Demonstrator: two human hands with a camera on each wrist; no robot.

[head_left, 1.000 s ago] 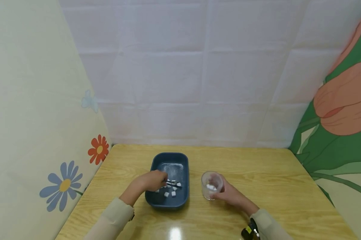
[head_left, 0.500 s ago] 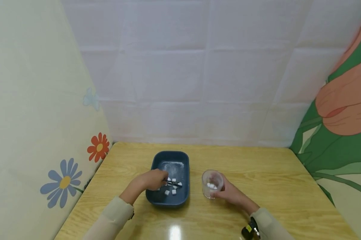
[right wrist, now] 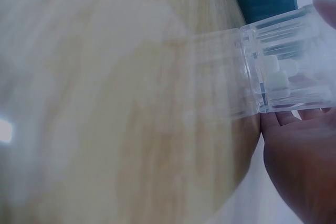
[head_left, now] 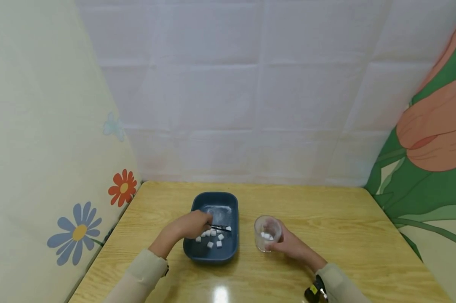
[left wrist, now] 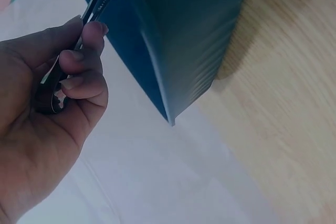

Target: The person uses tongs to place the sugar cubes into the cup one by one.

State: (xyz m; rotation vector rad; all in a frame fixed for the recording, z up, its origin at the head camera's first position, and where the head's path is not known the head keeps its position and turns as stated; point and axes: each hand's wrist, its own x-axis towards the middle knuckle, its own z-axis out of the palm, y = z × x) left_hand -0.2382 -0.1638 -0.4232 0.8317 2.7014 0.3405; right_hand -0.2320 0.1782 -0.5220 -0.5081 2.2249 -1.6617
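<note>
In the head view my left hand (head_left: 194, 224) reaches over a dark blue tray (head_left: 212, 261) and grips small tongs (head_left: 220, 227). At the tongs' tips is a white cube (head_left: 228, 228) that looks like a sugar cube; the left wrist view shows the fingers curled round the metal tongs (left wrist: 94, 7). Several loose white cubes (head_left: 219, 243) lie on the tray's floor, partly hidden by this hand. To the tray's right, my right hand (head_left: 294, 245) holds a clear glass (head_left: 259, 240) standing upright on the table. White cubes (right wrist: 278, 79) lie inside the glass.
Both tray and glass stand on a wood-grain table (head_left: 311, 206). White powder (head_left: 219, 212) marks the tray's far end. A white cloth (head_left: 220, 105) hangs behind the table, and flower-printed cloths (head_left: 436, 189) flank it on both sides.
My left hand has moved slightly away from me, and the tongs' tips have shifted a little up and right with a cube at them. The right hand and glass have stayed put.
</note>
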